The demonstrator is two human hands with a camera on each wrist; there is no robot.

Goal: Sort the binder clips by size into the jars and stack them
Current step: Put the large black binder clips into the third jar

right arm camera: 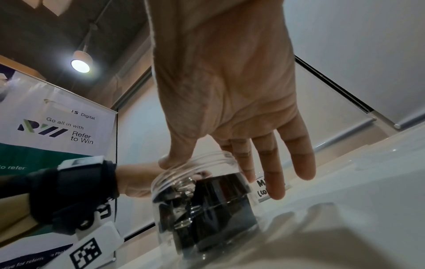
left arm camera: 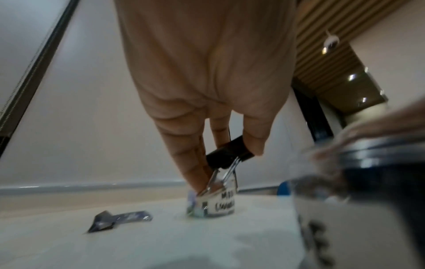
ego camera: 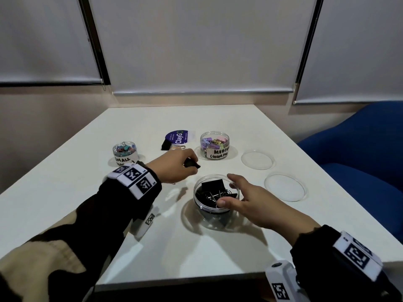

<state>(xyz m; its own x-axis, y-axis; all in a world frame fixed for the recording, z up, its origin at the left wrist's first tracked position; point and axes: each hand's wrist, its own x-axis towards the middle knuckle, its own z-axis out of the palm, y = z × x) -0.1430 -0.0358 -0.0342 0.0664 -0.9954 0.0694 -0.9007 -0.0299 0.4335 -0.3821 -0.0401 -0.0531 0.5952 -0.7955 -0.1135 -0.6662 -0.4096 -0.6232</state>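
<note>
My left hand pinches a black binder clip just above the table, left of and beyond the near jar. In the left wrist view, my left hand has thumb and fingers on the clip, whose wire handles hang down. My right hand holds the clear jar of large black clips, thumb on the near rim and index finger at the far rim. The other fingers lie straight past that jar. A "SMALL" jar and a "MEDIUM" jar of coloured clips stand farther back.
Another black clip lies by a purple round sticker between the two far jars. Two clear lids lie flat right of the jars. A blue chair stands past the table's right edge.
</note>
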